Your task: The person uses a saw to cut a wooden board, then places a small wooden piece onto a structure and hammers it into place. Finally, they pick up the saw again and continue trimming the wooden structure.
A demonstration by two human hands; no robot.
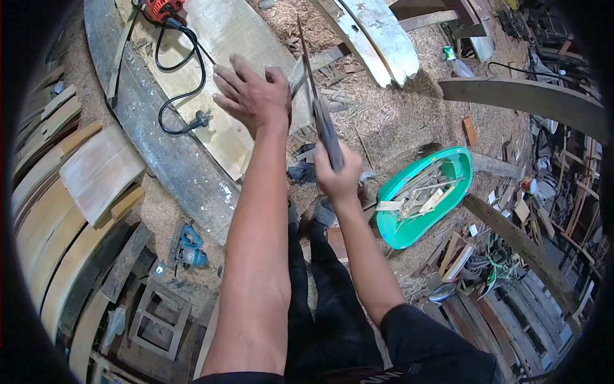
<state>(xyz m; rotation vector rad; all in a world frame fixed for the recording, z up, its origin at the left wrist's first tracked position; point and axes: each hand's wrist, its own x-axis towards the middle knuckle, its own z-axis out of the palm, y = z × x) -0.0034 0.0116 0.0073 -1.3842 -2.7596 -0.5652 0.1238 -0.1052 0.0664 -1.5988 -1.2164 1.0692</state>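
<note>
Shavings [391, 125] coat the workshop floor; your left hand [256, 96] spreads open on the pale board [246, 29]; beside the board, your right hand [339, 171] grips the handsaw [319, 114], likely light, springy-bladed, best held by its handle [329, 142].

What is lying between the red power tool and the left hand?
In the head view, the black cable loops between the red power tool and the left hand, across pale wood.

A slim handsaw [322, 121] points forward beside a pale board [246, 41].
</note>
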